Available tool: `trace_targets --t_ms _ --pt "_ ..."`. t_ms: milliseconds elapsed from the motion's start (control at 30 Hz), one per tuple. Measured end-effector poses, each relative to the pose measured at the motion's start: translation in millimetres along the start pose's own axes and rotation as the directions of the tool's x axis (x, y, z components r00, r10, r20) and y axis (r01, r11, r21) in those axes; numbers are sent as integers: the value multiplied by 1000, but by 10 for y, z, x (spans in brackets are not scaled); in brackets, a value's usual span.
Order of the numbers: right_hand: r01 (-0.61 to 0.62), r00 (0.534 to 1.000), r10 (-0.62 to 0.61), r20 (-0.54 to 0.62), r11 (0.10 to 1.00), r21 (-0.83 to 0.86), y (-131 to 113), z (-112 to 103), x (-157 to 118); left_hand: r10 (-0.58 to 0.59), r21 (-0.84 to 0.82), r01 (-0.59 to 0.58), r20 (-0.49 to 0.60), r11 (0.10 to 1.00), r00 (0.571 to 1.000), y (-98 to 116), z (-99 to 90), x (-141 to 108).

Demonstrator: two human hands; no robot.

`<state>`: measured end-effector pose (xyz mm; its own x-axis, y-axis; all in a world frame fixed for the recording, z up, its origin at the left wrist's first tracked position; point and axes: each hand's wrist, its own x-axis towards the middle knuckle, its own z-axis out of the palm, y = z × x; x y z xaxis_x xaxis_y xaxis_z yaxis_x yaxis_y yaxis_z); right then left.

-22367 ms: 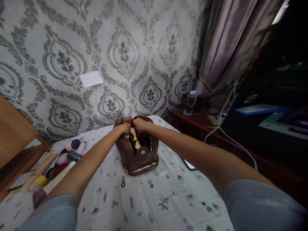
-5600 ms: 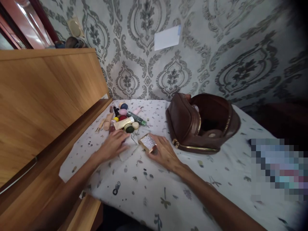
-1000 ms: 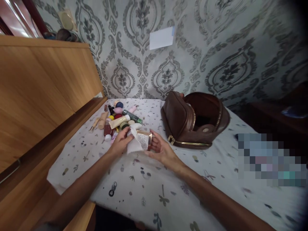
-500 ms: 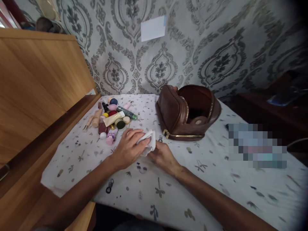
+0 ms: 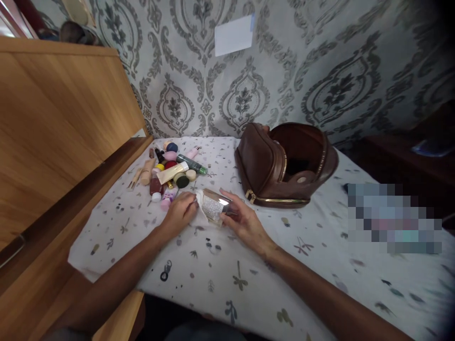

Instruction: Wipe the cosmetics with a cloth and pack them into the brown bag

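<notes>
Above the table's middle, my left hand (image 5: 182, 208) has its fingers closed on a white cloth (image 5: 201, 212). The cloth rests against the left end of a glittery silver item with a shiny mirror-like part (image 5: 214, 205); its exact kind I cannot make out. My right hand (image 5: 245, 219) grips this item from the right, thumb below and fingers above. Just past my left hand lies a pile of cosmetics, among them a cream tube (image 5: 172, 173), a dark green tube (image 5: 192, 164), a brown-red bottle (image 5: 155, 185) and a pink-and-purple tube (image 5: 168, 197).
An unzipped brown leather bag (image 5: 284, 166) stands at the back right of the patterned tablecloth (image 5: 213, 284). A wooden panel (image 5: 71, 104) rises along the left. Farther right lies a pixelated item (image 5: 391, 220). A white card (image 5: 233, 35) is on the wall.
The white cloth, earlier wrapped over the item between both hands, has been drawn left with my left hand. The glittery silver item now shows in my right hand.
</notes>
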<state>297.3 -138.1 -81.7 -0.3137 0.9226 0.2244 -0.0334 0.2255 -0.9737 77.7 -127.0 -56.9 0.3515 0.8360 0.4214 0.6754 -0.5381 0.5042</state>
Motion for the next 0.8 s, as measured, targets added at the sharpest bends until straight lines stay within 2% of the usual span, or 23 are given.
trace_targets --t_ms 133,233,333,433,667,800 --pt "-40 998 46 -35 984 175 17 -27 18 15 -17 -14 84 1000 996 9 24 -10" --pt "-71 986 114 -125 949 306 -13 -42 36 14 -39 -11 92 999 996 16 6 -4" --pt "-85 975 158 -157 915 394 -72 -49 45 1 -67 4 81 998 997 17 -7 -5" --pt "-108 978 172 -121 904 414 -126 -55 43 11 -109 -6 49 994 999 19 -7 -8" --pt "-200 979 197 46 906 374 -120 -44 16 65 -161 -71 -39 984 997 71 -22 2" --pt "-186 979 202 2 900 395 -131 -33 20 61 -168 -62 -15 984 998 113 -26 -10"
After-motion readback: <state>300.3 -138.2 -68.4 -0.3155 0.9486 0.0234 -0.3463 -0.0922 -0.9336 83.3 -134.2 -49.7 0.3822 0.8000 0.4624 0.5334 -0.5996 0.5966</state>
